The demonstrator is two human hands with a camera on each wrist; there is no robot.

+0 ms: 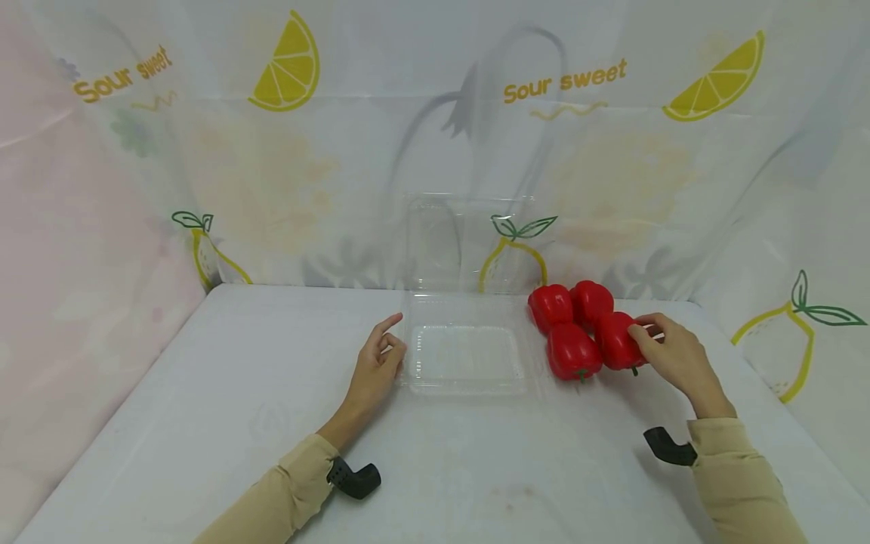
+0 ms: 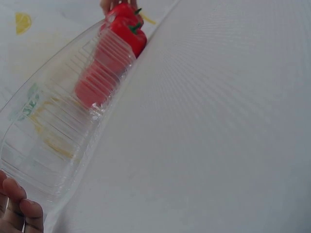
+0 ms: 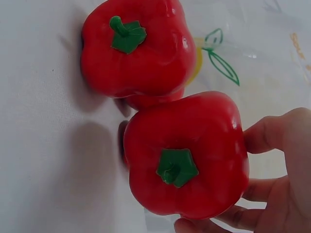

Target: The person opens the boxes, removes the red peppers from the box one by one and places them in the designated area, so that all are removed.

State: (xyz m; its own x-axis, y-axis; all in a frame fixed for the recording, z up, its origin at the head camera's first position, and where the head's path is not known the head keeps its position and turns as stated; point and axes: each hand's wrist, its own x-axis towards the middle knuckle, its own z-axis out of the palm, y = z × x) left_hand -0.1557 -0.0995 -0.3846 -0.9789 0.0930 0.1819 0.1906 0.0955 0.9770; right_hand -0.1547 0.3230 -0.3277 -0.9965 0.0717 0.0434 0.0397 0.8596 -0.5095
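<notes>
In the head view my right hand (image 1: 675,359) grips a red bell pepper (image 1: 617,341) from its right side, thumb in front and fingers behind. Its green stem (image 3: 177,167) faces the right wrist camera. Three more red peppers sit close against it, one of them the front-left pepper (image 1: 573,352). Left of them stands a clear plastic box (image 1: 469,387), its lid (image 1: 469,242) raised at the back. My left hand (image 1: 381,361) is at the box's left rim, with curled fingertips (image 2: 31,208) on the edge and the index finger stretched out.
The box stands on a white tabletop (image 1: 476,468). Behind it hangs a pale backdrop cloth (image 1: 381,151) printed with lemons and lettering. Black wrist mounts (image 1: 356,481) are on both forearms.
</notes>
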